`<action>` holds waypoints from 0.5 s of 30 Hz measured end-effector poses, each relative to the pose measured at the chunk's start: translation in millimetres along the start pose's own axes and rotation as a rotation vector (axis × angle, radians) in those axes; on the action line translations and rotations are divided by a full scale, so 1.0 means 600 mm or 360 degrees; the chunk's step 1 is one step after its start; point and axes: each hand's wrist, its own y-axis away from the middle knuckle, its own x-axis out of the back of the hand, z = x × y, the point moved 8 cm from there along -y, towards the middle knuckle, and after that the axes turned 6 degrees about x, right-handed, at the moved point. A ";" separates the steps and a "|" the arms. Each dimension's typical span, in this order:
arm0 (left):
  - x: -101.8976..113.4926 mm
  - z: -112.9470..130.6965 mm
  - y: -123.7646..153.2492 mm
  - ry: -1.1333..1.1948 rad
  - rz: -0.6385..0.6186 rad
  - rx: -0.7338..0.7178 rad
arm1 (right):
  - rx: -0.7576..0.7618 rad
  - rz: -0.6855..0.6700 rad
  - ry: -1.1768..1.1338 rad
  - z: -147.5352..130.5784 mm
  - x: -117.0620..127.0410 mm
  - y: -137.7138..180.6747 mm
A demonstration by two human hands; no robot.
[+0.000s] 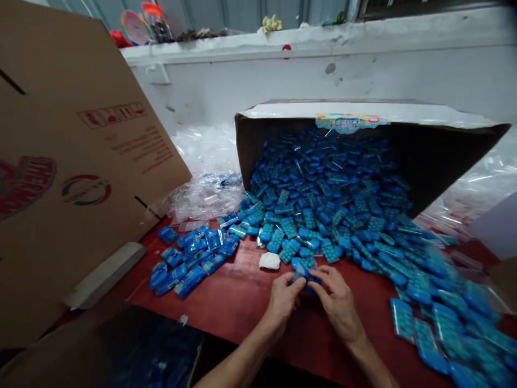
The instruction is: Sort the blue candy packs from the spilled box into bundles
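Observation:
My left hand (284,299) and my right hand (337,300) meet over the red table (250,302), fingers pinched together on one small blue packet (306,278). Just beyond them a large heap of the same blue packets (323,205) spills out of a tipped cardboard box (436,156). A smaller group of blue packets in clear sleeves (189,258) lies to the left of my hands. A white crumpled lump (269,261) rests on the table close to my left hand.
A big brown cardboard sheet (72,161) leans at the left, with a grey flat bar (103,275) at its foot. Clear plastic bags (205,183) pile behind the small group. More blue packets (444,323) spread along the right side. A white wall ledge (323,37) runs behind.

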 end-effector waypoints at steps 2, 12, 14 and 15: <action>-0.003 -0.005 0.001 0.0093 -0.0069 0.0033 | -0.0323 -0.0053 -0.0379 0.033 -0.016 0.000; -0.021 -0.013 -0.017 0.0223 -0.0089 0.0051 | -0.0779 -0.0026 -0.1100 0.063 -0.049 0.012; -0.025 -0.016 -0.020 0.0270 -0.0081 0.0074 | -0.0762 -0.0025 -0.1037 0.066 -0.049 0.010; -0.027 -0.018 -0.021 0.0311 -0.0076 0.0086 | -0.0749 -0.0028 -0.0990 0.067 -0.049 0.008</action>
